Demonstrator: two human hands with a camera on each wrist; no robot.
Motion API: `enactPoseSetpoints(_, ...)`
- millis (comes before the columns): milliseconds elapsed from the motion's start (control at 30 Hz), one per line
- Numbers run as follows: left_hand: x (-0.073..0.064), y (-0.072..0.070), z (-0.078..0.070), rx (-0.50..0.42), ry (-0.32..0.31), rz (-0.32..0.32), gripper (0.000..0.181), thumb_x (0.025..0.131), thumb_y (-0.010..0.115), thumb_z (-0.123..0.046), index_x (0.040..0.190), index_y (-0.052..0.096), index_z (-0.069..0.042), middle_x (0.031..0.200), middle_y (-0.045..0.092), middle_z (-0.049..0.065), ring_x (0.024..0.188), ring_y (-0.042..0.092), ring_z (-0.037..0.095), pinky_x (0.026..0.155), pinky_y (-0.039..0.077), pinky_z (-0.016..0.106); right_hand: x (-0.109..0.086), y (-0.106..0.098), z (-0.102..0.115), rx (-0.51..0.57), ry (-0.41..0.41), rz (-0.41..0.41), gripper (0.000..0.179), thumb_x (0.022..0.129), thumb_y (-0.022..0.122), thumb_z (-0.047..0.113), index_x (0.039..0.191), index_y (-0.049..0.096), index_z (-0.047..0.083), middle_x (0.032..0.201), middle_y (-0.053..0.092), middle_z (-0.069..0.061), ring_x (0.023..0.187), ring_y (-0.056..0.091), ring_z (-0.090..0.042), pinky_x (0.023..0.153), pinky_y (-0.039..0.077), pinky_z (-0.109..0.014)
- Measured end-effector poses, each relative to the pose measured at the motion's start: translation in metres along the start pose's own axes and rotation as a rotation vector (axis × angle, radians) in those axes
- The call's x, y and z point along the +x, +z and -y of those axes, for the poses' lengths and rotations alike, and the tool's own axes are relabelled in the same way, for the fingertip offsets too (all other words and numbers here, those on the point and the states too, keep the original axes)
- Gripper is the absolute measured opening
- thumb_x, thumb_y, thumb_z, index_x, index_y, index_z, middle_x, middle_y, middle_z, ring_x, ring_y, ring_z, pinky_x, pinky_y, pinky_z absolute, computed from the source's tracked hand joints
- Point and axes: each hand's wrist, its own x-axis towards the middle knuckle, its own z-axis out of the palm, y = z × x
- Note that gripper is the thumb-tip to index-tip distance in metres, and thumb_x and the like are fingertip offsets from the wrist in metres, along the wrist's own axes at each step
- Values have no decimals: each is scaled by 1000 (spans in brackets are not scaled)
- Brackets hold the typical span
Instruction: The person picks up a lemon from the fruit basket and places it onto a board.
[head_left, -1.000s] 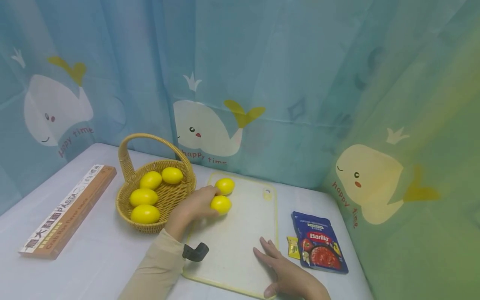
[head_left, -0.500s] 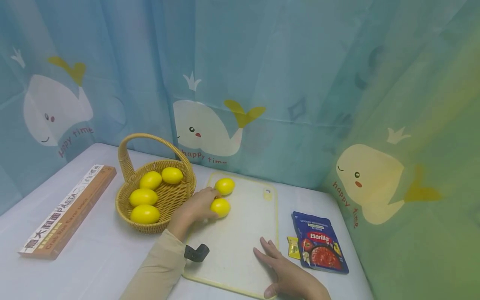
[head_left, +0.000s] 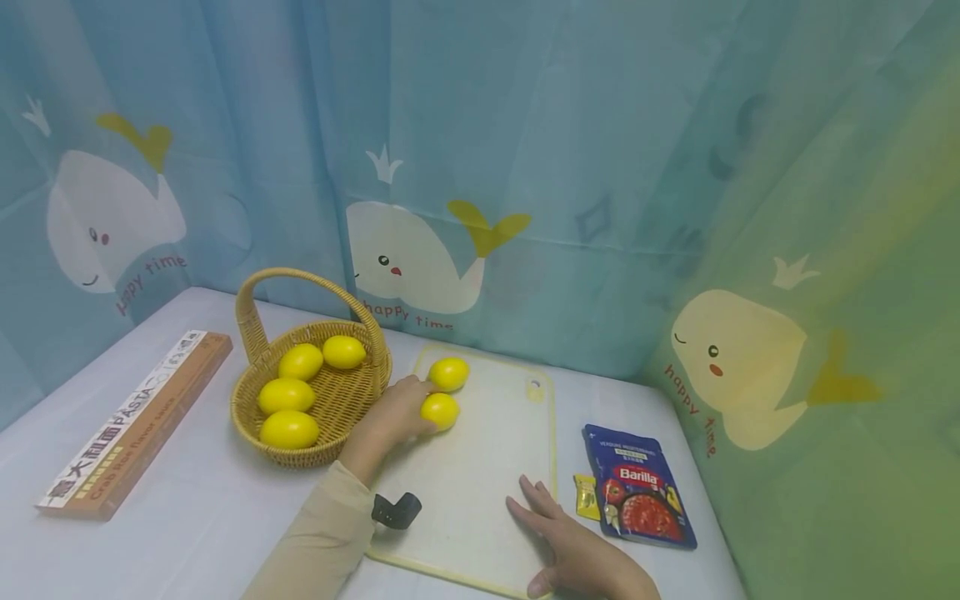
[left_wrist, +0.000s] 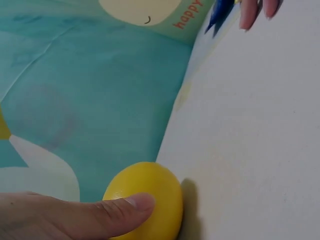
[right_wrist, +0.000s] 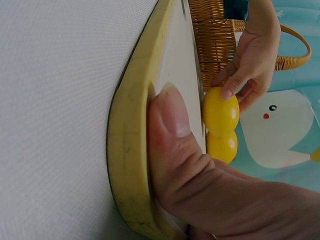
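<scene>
A white cutting board (head_left: 480,500) with a pale yellow edge lies on the table. Two yellow lemons are close together near its far left part. My left hand (head_left: 396,414) holds the nearer lemon (head_left: 442,411), its thumb pressed on the side in the left wrist view; its other fingers are partly hidden. Just beyond sits the farther lemon (head_left: 450,374), close to my left fingertips. My right hand (head_left: 573,546) rests on the board's near right edge with spread fingers. In the right wrist view, its thumb (right_wrist: 172,125) lies along the board's rim (right_wrist: 127,145).
A wicker basket (head_left: 243,417) with a tall handle stands left of the board, several lemons (head_left: 289,429) inside. Farther left lies a pasta box (head_left: 138,425). Right of the board are a blue Barilla sauce pouch (head_left: 637,483) and a small yellow packet (head_left: 587,497). A curtain (head_left: 585,167) hangs behind.
The nearer lemon has shifted very slightly under my left hand, and the left wrist has moved a little to the right. My right hand has stayed in place.
</scene>
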Motion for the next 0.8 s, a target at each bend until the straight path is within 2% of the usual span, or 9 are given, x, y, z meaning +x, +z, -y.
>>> enactPoseSetpoints(167,0,-1,1,-18,10,-14,41,73,79,-18,111,67,-9,97,62,9,89,53,22,85,46,41,1,0,0,-20,21,5,100,57,73,53,147,33,34,160,10,-5,145,10,-39,111,20,-62)
enactPoseSetpoints(467,3,2,3,-39,-18,-14,42,74,79,-17,113,66,-8,98,62,8,89,54,21,88,47,42,1,0,0,-24,17,5,100,57,72,54,147,33,33,160,10,-5,145,10,-39,111,19,-62)
enactPoseSetpoints(700,5,3,2,-38,-50,-21,51,74,78,-17,121,62,-5,104,62,10,94,55,22,92,46,43,0,-1,0,-21,11,8,100,58,72,54,147,33,33,160,10,-5,145,9,-39,110,20,-62)
enactPoseSetpoints(800,6,4,2,-48,-50,-31,48,74,79,-18,118,63,-4,103,63,9,94,56,22,92,46,43,0,-1,0,-22,15,11,100,58,72,54,147,33,33,160,10,-5,145,9,-39,110,20,-62)
